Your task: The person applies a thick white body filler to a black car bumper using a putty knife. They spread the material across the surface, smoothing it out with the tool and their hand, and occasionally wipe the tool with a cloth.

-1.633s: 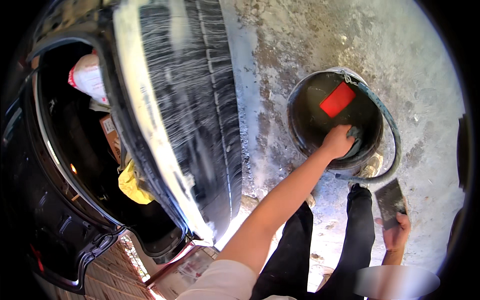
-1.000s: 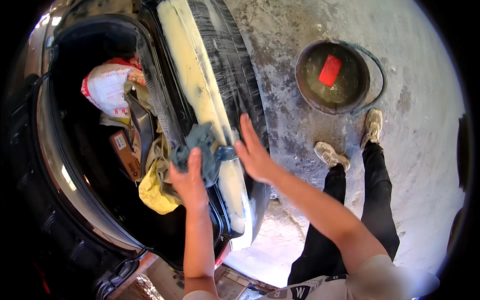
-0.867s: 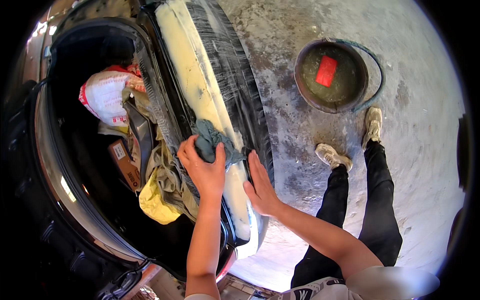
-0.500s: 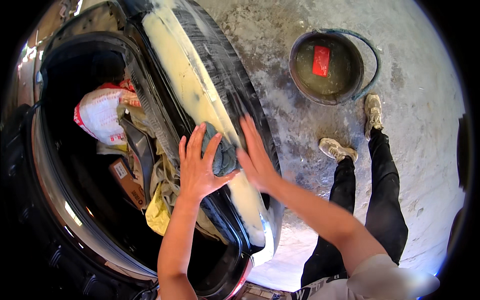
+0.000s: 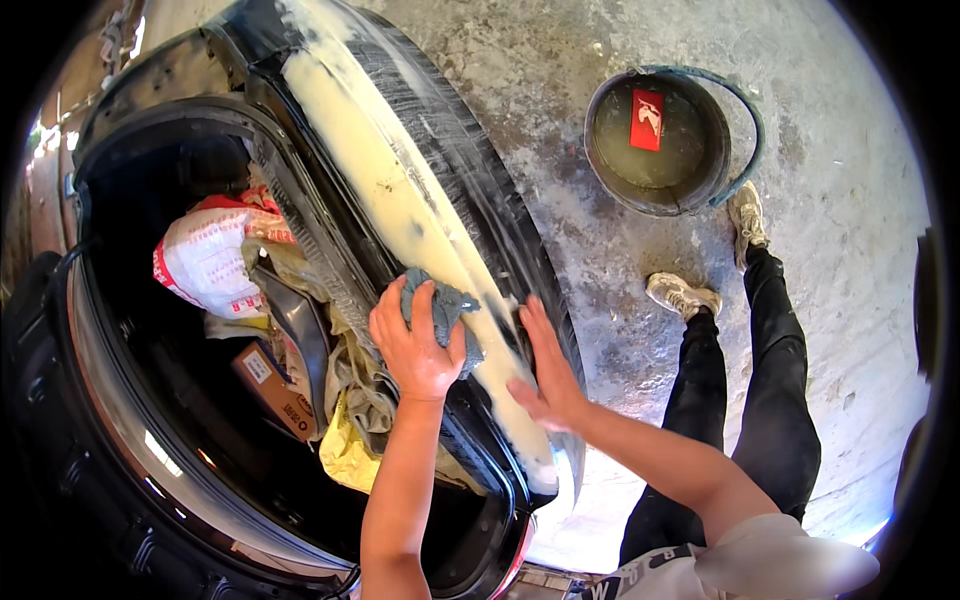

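Observation:
My left hand point(image 5: 422, 345) grips a wet-looking grey-blue cloth point(image 5: 448, 303) at the inner edge of a car's rear bumper point(image 5: 455, 135). The cloth bunches out past the fingers and rests on a long cream-coloured strip of body filler point(image 5: 390, 195), which runs along the bumper's top. My right hand point(image 5: 552, 375) is on the bumper's outer side, its fingers stretched forward and the thumb spread toward the filler. Nothing shows in that hand. Pale smears streak the black surface around the strip.
On the left gapes the car's boot, holding a white and red sack point(image 5: 215, 265), a cardboard box point(image 5: 275, 390) and a yellow bag point(image 5: 347, 450). A black bucket point(image 5: 598, 165) of murky water, with a red block point(image 5: 647, 120) in it, stands on the concrete floor near my feet.
My left hand has closed more around the cloth and bunched it up. The right hand has shifted away from the cloth, toward the bumper's outer side. The view has shifted slightly.

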{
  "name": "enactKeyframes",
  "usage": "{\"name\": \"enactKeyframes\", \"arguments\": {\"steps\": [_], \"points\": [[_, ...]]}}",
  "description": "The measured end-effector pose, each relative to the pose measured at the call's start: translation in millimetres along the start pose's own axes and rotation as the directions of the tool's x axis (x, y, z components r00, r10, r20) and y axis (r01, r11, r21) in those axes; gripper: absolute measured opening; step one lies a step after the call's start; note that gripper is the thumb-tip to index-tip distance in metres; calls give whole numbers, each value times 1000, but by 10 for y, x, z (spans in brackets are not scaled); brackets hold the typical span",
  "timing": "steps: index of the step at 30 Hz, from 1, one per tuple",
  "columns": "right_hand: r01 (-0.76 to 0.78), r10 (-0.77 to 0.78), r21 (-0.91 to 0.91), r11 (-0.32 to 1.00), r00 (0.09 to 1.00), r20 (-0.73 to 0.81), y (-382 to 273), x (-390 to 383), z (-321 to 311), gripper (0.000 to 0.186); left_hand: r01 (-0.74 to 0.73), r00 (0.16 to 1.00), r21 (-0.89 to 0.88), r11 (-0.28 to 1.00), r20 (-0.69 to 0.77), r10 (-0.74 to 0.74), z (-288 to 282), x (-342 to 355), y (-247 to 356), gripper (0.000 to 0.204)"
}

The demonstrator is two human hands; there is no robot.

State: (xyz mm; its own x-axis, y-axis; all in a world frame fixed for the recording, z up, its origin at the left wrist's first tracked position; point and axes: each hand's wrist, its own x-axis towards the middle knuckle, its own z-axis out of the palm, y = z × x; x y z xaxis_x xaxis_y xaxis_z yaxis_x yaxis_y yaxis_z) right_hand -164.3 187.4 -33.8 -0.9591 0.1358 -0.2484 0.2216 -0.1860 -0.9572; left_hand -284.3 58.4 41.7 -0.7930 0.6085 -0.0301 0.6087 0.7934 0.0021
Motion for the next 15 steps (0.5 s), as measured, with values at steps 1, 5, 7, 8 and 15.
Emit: {"name": "enactKeyframes", "arguments": {"steps": [1,5,7,8,15], "points": [[62,-61,8,998,998,-24,-9,21,-4,92,-4,1000,8,1000,0,4,-2,4,2,49],[206,-208,-43,978,977,-55,57,873,10,99,-17,1000,20,1000,6,17,44,-31,-19,49],[237,-244,-97,967,968,-65,61,1404,19,104,11,1000,23,1000,20,-11,57,-55,-29,49],[265,-269,-85,961,962,-49,97,1381,39,105,-12,1000,40,999,16,11,54,-57,-31,50],[139,-125,-104,985,984,129,284,228,43,122,-56,996,31,998,68,54,-2,5,8,53]]}}
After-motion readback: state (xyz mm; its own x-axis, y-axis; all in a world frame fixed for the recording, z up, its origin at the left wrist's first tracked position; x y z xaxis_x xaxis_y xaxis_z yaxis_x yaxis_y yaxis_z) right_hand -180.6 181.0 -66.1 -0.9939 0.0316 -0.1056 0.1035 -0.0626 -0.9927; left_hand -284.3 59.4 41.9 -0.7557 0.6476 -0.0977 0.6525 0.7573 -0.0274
